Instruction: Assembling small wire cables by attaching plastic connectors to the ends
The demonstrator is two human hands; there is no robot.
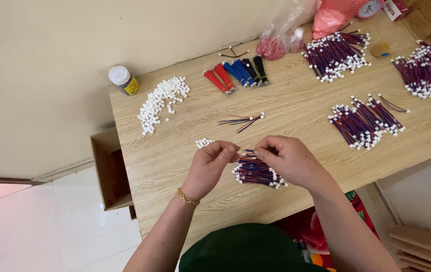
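Observation:
My left hand (210,162) and my right hand (286,160) meet above the wooden table (296,106), fingertips pinched together on a thin wire lead with a small white connector (243,152). Right under them lies a bundle of red, blue and black wire leads with white connectors (255,172). A small cluster of loose white connectors (204,142) sits just left of my left hand. A gold bracelet is on my left wrist.
A long pile of white connectors (161,102) lies at the left, beside a small bottle (123,79). Red, blue and black wire bunches (235,73), a few loose leads (243,121), several finished wire bundles (364,121) and plastic bags (281,35) fill the far side. A cardboard box (109,168) hangs off the left edge.

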